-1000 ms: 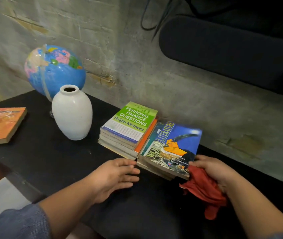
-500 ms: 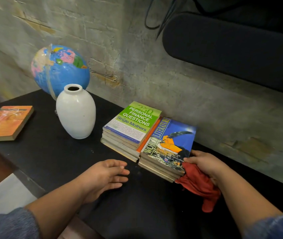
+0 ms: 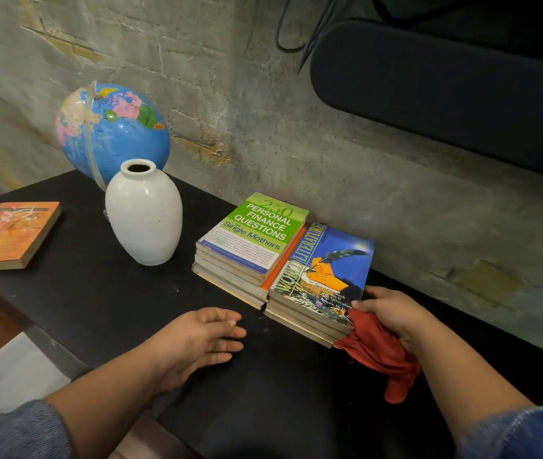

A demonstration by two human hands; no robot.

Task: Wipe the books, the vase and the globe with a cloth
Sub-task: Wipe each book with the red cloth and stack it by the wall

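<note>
Your right hand clamps red cloth on the World Literature book, left hand slack-fingered beside it; vase, globe likely pending

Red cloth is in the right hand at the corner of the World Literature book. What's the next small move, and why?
Probably sweep the red cloth across the World Literature book. The right hand grips it bunched at the book's near right corner, mostly hanging off the edge, so the cover is bare. The left hand is open and empty, free to steady the book.
</note>
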